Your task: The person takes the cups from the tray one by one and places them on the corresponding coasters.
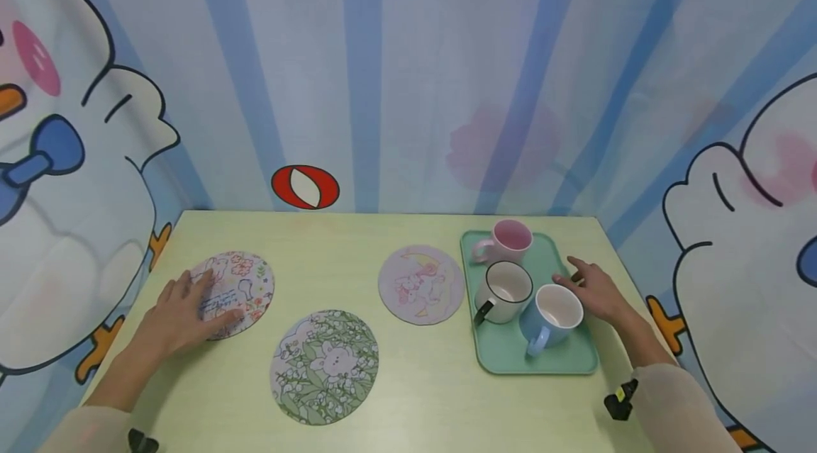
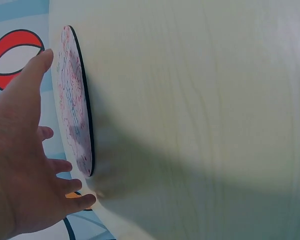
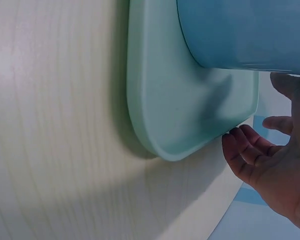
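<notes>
My left hand (image 1: 175, 315), fingers spread, is over the left part of a round mat with red flower drawings (image 1: 245, 290). In the left wrist view the mat (image 2: 72, 100) has a dark edge, and no fingers curl round it. At the right, my right hand (image 1: 596, 290) is by the right edge of a green tray (image 1: 536, 361), its fingers loosely bent near a blue mug (image 1: 552, 322). The right wrist view has the fingertips close to the tray's rim (image 3: 172, 155); contact is unclear. A white mug with a black rim (image 1: 501, 300) and a pink mug (image 1: 510, 244) also stand on the tray.
A round green leafy mat (image 1: 325, 368) lies near the middle of the pale wooden table (image 1: 434, 396). Left of the tray lies a round lilac mat (image 1: 421, 286). A striped cloth backdrop (image 1: 421, 84) rises behind the table.
</notes>
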`<state>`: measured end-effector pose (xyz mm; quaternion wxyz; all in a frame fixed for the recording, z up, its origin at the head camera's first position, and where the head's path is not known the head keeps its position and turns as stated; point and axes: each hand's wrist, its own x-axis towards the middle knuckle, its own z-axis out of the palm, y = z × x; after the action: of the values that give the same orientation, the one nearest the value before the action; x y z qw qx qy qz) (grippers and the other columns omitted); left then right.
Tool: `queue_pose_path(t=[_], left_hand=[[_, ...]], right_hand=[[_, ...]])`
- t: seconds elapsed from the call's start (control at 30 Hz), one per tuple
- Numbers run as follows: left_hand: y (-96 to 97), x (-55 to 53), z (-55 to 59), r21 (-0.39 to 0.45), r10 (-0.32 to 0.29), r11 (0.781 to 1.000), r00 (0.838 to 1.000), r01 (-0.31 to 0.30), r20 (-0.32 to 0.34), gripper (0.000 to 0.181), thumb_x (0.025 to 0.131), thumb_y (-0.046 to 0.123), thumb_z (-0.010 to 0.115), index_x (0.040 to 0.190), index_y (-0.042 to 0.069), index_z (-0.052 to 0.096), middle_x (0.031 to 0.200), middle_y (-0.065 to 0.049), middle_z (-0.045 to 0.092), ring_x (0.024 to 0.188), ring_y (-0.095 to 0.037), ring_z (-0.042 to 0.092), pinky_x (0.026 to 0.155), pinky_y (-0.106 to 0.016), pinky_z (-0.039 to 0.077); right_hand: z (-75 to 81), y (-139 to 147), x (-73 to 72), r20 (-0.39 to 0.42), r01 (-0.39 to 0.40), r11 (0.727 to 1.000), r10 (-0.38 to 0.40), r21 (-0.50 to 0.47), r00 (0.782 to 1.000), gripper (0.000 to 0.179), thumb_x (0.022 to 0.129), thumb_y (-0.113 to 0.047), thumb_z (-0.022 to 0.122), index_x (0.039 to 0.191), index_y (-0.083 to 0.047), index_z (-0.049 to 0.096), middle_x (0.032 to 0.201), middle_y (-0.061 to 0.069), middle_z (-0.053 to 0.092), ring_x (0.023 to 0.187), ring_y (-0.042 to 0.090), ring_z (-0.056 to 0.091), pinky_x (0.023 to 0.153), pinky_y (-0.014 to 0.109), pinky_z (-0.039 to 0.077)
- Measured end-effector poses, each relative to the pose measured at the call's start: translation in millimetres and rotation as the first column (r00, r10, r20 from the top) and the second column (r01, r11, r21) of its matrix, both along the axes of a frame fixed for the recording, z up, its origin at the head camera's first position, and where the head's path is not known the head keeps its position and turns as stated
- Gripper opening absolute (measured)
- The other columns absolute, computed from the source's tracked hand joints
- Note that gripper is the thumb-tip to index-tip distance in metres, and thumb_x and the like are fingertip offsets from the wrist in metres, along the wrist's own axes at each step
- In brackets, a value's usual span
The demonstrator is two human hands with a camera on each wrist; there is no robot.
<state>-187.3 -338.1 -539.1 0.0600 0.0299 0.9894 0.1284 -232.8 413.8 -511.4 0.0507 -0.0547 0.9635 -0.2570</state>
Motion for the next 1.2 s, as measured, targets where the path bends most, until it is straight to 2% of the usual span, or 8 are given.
queue_pose_path(t=[0.3,0.73,0.97,1.2], left_hand=[[-6.8,1.6,-3.3,0.033,-0.018,0.999,1.0,0.017,0.011,0.122,0.088,0.075,0.068,0.165,-0.004,0.015,0.159,-0.049,0.012,0.143,-0.07,0.017,0.103,-0.086,0.028],[-18.5,2.3,-5.5,0.014,0.008,1.0,0.999,-0.008,0.041,0.13,0.084,0.074,0.072,0.163,-0.011,0.012,0.157,-0.054,0.005,0.142,-0.074,0.011,0.106,-0.086,0.024],[-24.7,2.7,-8.6,0.021,-0.034,0.999,0.999,0.034,0.034,0.134,0.078,0.074,0.079,0.164,-0.008,0.016,0.158,-0.052,0.007,0.143,-0.073,0.01,0.109,-0.085,0.02],[-26.5,3.1,-10.8,0.025,-0.081,0.996,0.997,0.081,0.009,0.133,0.073,0.074,0.083,0.163,-0.003,0.024,0.16,-0.048,0.012,0.142,-0.072,0.017,0.109,-0.083,0.022]], right_hand=[[-10.2,6.1,-4.1,-0.043,-0.033,0.999,0.032,-0.02,0.999,0.067,0.105,-0.025,0.063,0.147,0.022,0.041,0.112,0.036,0.067,0.101,0.049,0.069,0.085,0.06,0.057],[-14.4,6.0,-7.0,-0.063,-0.031,0.999,0.029,-0.033,0.998,0.049,0.102,-0.008,0.064,0.136,0.024,0.05,0.098,0.031,0.069,0.093,0.047,0.071,0.082,0.06,0.057],[-16.2,6.9,-6.6,-0.052,-0.025,0.999,0.022,-0.047,0.998,0.049,0.102,-0.007,0.064,0.139,0.021,0.05,0.101,0.031,0.068,0.095,0.048,0.07,0.082,0.058,0.056],[-15.3,9.1,-4.8,-0.019,0.002,0.996,-0.004,-0.091,1.0,0.047,0.103,-0.004,0.06,0.141,0.02,0.049,0.107,0.035,0.067,0.1,0.051,0.068,0.084,0.06,0.055]])
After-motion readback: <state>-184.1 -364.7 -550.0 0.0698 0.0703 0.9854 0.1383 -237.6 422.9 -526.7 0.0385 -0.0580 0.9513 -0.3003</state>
